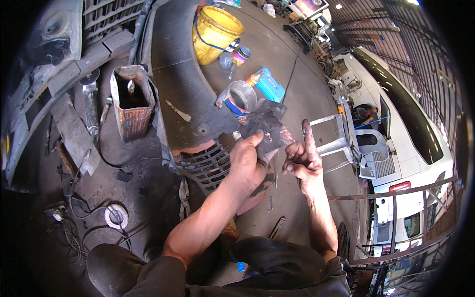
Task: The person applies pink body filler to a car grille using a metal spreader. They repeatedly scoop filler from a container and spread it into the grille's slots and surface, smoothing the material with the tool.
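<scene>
While the left hand (246, 161) grips a thin, dark, flat sheet (263, 124), slack pressure could drop it; I cannot tell whether the smudged right hand (306, 162) grips anything.

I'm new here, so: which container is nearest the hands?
The open blue-labelled can, just beyond the dark sheet; the yellow bucket and rusty tin stand farther away.

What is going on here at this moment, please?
A person's left hand holds a dark thin piece. The right hand is close beside it, one finger raised and the others curled; whether these grip anything is unclear. Beyond the piece stands an open can with a blue label, and farther off a yellow bucket.
</scene>
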A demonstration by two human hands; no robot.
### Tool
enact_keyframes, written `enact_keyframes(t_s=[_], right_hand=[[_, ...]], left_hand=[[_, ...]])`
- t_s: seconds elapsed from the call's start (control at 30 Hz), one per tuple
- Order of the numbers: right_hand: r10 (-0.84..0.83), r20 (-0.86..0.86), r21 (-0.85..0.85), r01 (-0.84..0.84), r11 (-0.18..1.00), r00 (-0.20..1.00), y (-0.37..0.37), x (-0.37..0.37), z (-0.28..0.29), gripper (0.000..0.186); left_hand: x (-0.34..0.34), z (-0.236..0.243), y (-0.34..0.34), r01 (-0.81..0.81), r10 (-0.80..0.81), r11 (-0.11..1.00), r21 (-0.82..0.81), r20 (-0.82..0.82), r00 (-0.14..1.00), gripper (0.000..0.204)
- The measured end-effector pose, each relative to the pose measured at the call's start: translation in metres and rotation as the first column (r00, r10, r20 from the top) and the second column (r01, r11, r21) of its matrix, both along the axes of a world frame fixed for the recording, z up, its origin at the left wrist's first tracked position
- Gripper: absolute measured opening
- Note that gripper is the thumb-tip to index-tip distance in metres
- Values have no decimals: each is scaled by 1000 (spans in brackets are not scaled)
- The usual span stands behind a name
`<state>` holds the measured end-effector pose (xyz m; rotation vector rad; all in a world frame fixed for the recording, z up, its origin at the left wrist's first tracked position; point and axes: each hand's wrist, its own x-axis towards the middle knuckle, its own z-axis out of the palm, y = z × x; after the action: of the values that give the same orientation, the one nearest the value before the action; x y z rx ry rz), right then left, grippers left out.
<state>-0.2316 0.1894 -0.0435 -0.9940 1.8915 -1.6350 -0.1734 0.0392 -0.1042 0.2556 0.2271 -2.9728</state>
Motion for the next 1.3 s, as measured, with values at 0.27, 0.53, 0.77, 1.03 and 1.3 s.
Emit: enact_keyframes(t_s=[0.27, 0.53, 0.77, 1.03, 1.3], right_hand=[[-1, 85, -60, 6, 998, 996, -11, 8, -2, 109], [-5, 236, -1, 5, 1000, 972, -8, 4, -3, 111], [175, 468, -255, -58, 965, 866, 1, 13, -9, 105], [579, 528, -592, -220, 775, 621, 2, 15, -19, 98], [246, 420, -202, -174, 964, 874, 15, 28, -11, 94]], left_hand=[[0, 10, 12, 63, -56, 996, 56, -104, 993, 25], [7, 19, 7, 41, -37, 998, 44, -85, 996, 28], [-6, 5, -13, -90, 88, 996, -14, -66, 994, 26], [11, 21, 16, 74, -70, 996, 53, -66, 995, 24], [-4, 8, 1, -43, 54, 996, 74, -144, 988, 28]])
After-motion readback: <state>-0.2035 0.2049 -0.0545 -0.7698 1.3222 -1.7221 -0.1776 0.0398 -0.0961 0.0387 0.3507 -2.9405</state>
